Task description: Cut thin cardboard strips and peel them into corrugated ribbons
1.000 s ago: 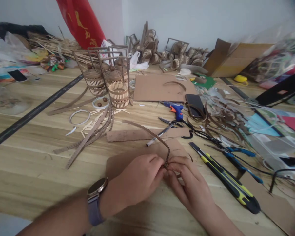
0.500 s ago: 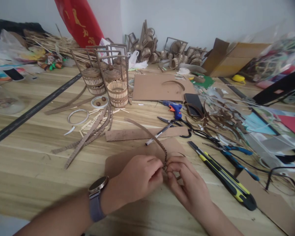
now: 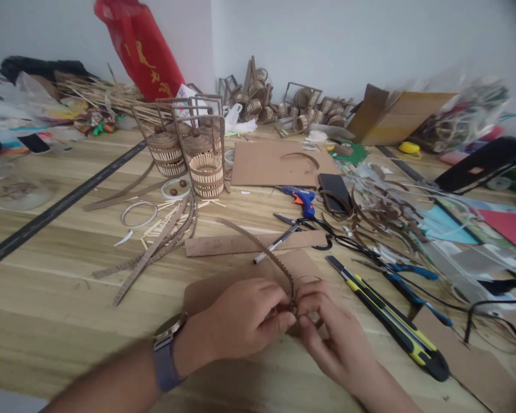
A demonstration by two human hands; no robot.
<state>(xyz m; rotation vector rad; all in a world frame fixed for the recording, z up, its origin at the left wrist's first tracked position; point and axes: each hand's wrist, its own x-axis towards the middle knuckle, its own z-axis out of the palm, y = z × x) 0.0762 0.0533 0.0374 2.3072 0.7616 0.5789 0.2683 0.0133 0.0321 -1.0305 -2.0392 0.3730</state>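
A narrow brown corrugated cardboard strip (image 3: pixel 270 254) curves away from my fingertips, its ridged side facing right-to-down. My left hand (image 3: pixel 245 314), with a watch on its wrist, pinches the strip near its lower end. Opposite it, my right hand (image 3: pixel 337 338) is closed on the same strip, fingertips almost touching the left ones. Part of the strip loops down behind the right fingers, mostly hidden. Beneath both hands lies a piece of cardboard (image 3: pixel 223 285) on the wooden table (image 3: pixel 90 338).
To the right lie a yellow-black utility knife (image 3: pixel 389 318), pliers (image 3: pixel 417 295), scissors (image 3: pixel 303 222) and a blue glue gun (image 3: pixel 301 201). A pen (image 3: pixel 277 242) rests across a flat cardboard strip (image 3: pixel 219 245). Small slatted baskets (image 3: pixel 206 175) stand at back left.
My left thumb has straightened out toward the strip at the right fingertips. The whole scene sits slightly lower in view, and both hands remain on the strip.
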